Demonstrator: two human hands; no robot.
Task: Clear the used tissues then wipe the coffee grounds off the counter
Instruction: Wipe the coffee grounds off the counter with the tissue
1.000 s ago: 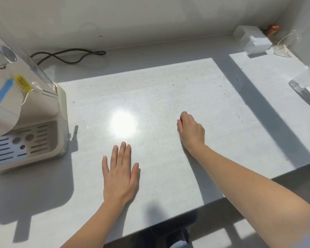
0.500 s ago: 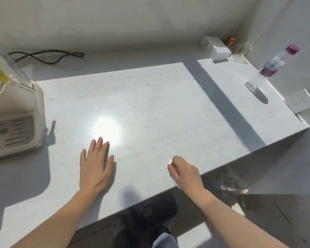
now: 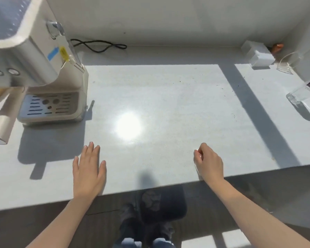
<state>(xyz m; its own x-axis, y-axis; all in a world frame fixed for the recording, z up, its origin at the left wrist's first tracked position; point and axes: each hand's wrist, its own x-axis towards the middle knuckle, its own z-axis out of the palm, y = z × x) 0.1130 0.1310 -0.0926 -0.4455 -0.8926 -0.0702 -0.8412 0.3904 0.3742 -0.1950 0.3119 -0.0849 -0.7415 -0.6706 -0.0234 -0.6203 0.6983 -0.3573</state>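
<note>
My left hand (image 3: 89,170) lies flat, fingers straight, on the pale counter (image 3: 159,97) near its front edge. My right hand (image 3: 208,161) rests on the counter close to the front edge, with its fingers curled. A thin white edge of a tissue (image 3: 196,169) shows under its palm; the rest of the tissue is hidden by the hand. A few dark specks of coffee grounds (image 3: 222,88) are scattered on the far right part of the counter. No loose tissues are in view.
A cream coffee machine (image 3: 52,104) stands at the left, with a black cable (image 3: 98,45) behind it. In the back right corner are a white box (image 3: 258,54) and a clear stand (image 3: 286,65). A water bottle (image 3: 302,92) stands at the right edge.
My right hand has drawn back from the middle of the counter to its front edge, still curled. My left hand has stayed flat. The view swung right, then back left.
</note>
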